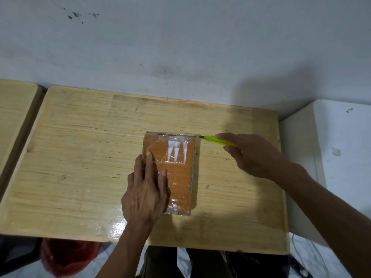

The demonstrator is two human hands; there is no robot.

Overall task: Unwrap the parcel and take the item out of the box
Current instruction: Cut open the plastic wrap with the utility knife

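Left hand [145, 192] flat, pinning the parcel [176, 173]; right hand [253, 153] gripping the cutter [212, 139]. Slice shallow along the far-right edge.

place: perhaps a plain home room | wooden table [80, 157] | scuffed white wall [180, 47]

Pale wooden table [80, 157] pushed against a white wall [180, 47] marked with dark specks and smudges. Glare on the table's near edge, a soft shadow at its far right corner. Second wooden surface [14, 109] just beside, at left. White cabinet [341, 157] at right. Red plastic bag [68, 257] below on light floor [301, 263].
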